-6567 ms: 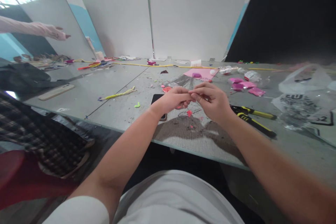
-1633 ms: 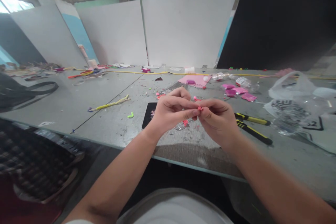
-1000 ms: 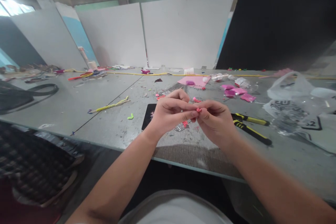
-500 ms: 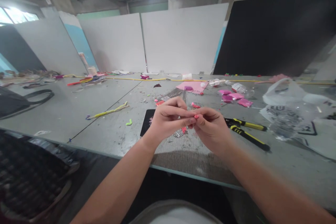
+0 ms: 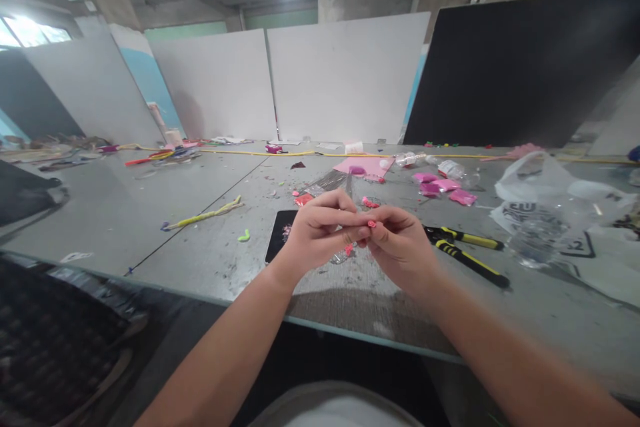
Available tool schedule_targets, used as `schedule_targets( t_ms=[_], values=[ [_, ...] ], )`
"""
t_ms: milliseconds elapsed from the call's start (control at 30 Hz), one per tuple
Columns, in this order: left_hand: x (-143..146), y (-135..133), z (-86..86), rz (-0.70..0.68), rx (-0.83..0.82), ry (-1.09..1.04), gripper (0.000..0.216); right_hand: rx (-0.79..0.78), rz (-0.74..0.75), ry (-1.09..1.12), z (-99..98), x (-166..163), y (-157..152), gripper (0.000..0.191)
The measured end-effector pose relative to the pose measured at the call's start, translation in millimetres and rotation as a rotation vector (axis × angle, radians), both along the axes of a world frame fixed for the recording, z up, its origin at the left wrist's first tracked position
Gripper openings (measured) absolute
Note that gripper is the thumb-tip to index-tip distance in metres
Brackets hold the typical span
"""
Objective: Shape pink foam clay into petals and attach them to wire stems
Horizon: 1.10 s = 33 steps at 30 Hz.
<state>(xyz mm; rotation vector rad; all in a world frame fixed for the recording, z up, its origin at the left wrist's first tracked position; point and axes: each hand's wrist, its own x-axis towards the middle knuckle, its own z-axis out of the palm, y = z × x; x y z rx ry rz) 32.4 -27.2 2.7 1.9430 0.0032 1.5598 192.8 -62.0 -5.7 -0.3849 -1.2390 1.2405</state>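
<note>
Between my fingertips is a small coral-pink piece of modelling clay (image 5: 371, 224), partly covered by the fingers. My left hand (image 5: 325, 227) pinches it from the left with thumb and forefinger. From the other side my right hand (image 5: 400, 240) closes on the same piece, its fingertips touching those of the left. Both hands hover above the near part of the grey table. Beneath and behind them lie a dark phone-like tablet (image 5: 278, 233) with pink bits on it, and more coral clay (image 5: 370, 202) on the tabletop.
Yellow-and-black pliers (image 5: 473, 260) lie right of my hands. Farther right stands a white plastic bag (image 5: 525, 180) beside a clear plastic container (image 5: 535, 240). Pink packets (image 5: 445, 185) and a pink sheet (image 5: 370, 167) are farther back. Yellow twisted stems (image 5: 205, 215) and green clay (image 5: 244, 235) lie left.
The fingers have shifted slightly on the coral clay, which now looks less rounded on top. The whole view has moved a little; both hands stay together.
</note>
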Motion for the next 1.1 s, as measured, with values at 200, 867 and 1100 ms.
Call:
schedule_targets(
  t_ms=[200,867,1100],
  values=[
    [-1.4,-0.2,0.1,-0.001,-0.004,0.024,0.028,0.028,0.012,-0.024,1.2,0.7,0.3,0.020],
    [-4.9,3.4,-0.6,-0.078,0.021,0.094,0.016,-0.012,0.068,-0.104,0.9,5.8,0.8,0.026],
    [-13.5,7.4,-1.1,-0.138,-0.092,0.358,0.012,0.034,-0.140,-0.061,11.2,35.9,12.2,0.033]
  ],
)
